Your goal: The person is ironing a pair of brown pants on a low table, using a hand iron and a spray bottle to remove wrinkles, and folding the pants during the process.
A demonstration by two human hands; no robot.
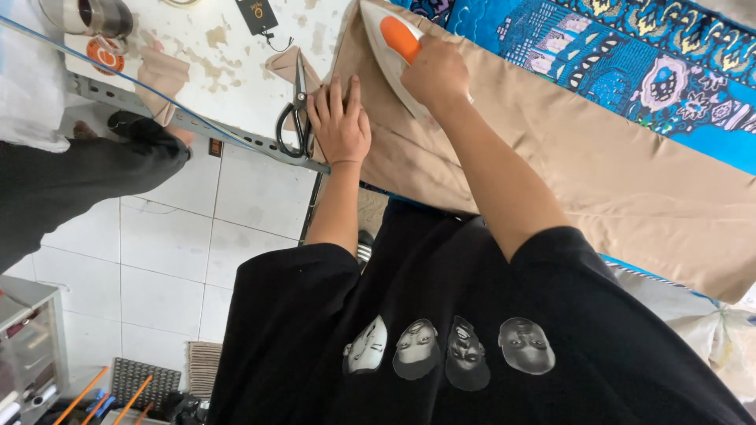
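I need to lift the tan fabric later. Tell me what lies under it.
Under the tan fabric a blue patterned cloth shows along its far edge. On top, the left hand presses flat while the right hand grips the iron. The table beneath is covered.

the floor [165,260] is laid with large white square tiles, their grout lines dark and a little grimy. a white worktable [236,55] with a scuffed, stained top and a metal edge rail stands above it. at the lower left sits a pale cabinet [27,330] with glass-fronted shelves, and beside it lie a dark ribbed mat [142,382] and a striped woven mat [203,366]. a bright blue patterned cloth [630,63] covers the surface at the upper right. the light is even and soft, like daylight.
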